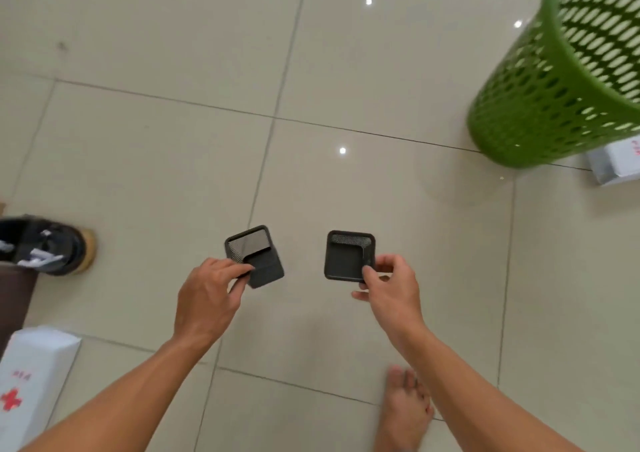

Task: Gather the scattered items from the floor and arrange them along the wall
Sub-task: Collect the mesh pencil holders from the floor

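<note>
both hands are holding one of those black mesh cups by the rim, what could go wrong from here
1. Each black mesh cup, left and right, is only pinched at one edge by the left hand and right hand, so either could slip.
2. The bare foot is below the right cup, so a drop might hit it.
3. The green basket and white box are trip hazards.

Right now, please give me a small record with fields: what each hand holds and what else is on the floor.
left hand: left hand grips a black mesh holder by its near edge
right hand: right hand pinches a second black mesh holder at its near right corner
far right: green perforated basket, with a white box beside its base
near left: white box with a red cross
left edge: dark bin with paper scraps inside
floor: beige floor tiles
</note>
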